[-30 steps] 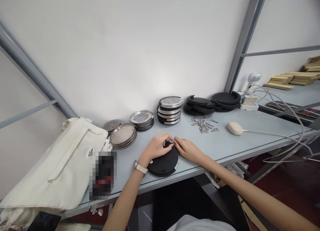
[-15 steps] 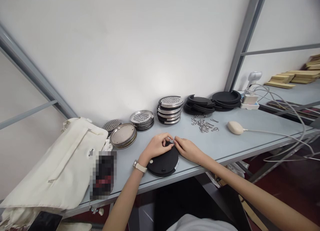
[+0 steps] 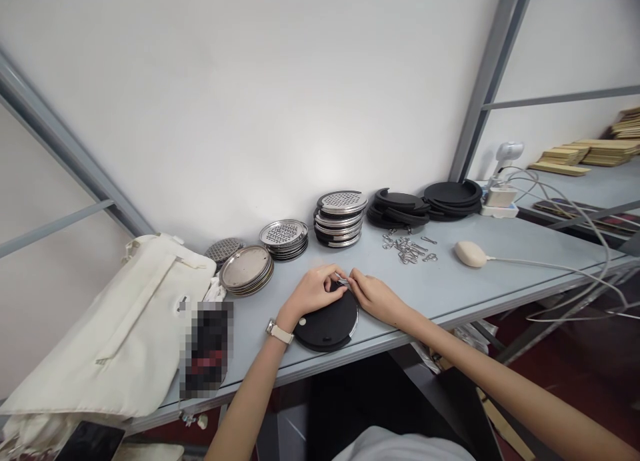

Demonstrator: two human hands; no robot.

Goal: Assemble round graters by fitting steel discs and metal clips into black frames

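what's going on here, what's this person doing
A person sits at a gray bench, with the left hand and right hand meeting over a small metal clip. It sits at the edge of a round black disc with a steel rim, which lies flat on the bench. Behind them are stacks of perforated steel discs, piles of black rings and a scatter of loose metal clips.
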